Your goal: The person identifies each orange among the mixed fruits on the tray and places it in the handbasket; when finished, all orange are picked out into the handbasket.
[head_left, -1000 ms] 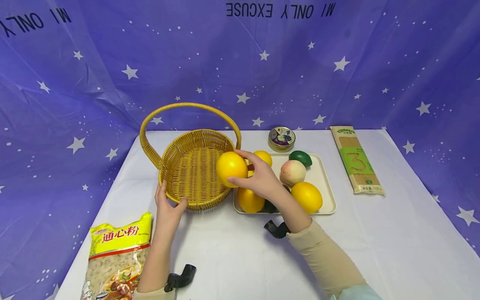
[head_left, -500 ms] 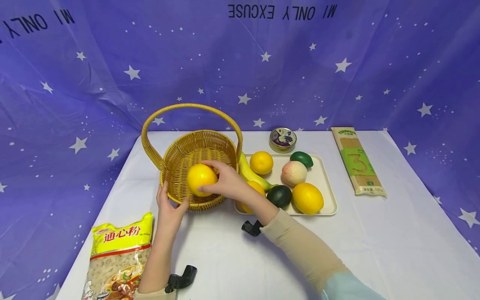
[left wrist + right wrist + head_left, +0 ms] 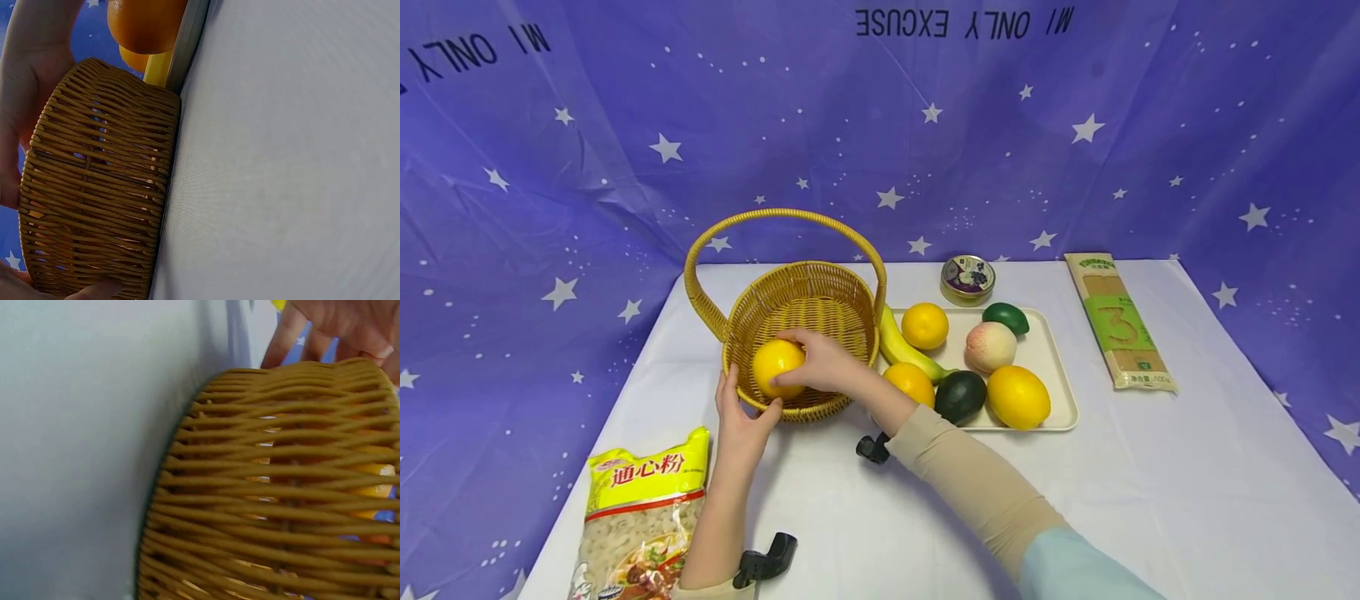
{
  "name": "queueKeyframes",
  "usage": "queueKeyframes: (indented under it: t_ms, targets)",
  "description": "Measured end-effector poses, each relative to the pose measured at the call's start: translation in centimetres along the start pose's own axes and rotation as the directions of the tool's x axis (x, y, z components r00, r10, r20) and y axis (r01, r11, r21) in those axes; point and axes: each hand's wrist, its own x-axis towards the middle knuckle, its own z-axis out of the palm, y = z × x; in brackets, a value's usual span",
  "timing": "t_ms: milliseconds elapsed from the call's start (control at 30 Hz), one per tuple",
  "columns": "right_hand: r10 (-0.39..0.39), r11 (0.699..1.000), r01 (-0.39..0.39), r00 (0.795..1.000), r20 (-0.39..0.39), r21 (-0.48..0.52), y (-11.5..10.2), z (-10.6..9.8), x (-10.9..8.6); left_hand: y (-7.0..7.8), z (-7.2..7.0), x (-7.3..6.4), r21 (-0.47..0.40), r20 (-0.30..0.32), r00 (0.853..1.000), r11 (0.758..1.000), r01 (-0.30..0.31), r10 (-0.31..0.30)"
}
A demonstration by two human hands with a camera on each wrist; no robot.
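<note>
The right hand (image 3: 823, 364) keeps a part-way grip round an orange (image 3: 777, 367) within the wicker basket (image 3: 808, 282), toward 7 o'clock. The left hand (image 3: 745, 431), thumb and fingers spread wide, holds the basket's rim, also around 7 o'clock.

The right fingers (image 3: 797, 337) hold an orange (image 3: 772, 368) inside the wicker basket (image 3: 808, 282).

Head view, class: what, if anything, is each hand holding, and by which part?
The right hand holds an orange by its right side. The left hand rests against the near left side of the basket.
</note>
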Motion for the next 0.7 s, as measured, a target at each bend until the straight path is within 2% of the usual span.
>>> queueKeyframes:
  t_ms: [267,700]
  targets:
    - [0.008,0.999,-0.006,1.0,0.028,-0.054,0.25,0.85,0.05,0.2,-0.02,-0.14,0.012,0.017,1.0,1.0,0.024,-0.024]
    - [0.019,0.994,-0.011,0.998,0.067,-0.112,0.19,0.73,0.0,-0.09,-0.04,-0.02,0.0,0.018,1.0,1.0,0.021,-0.021]
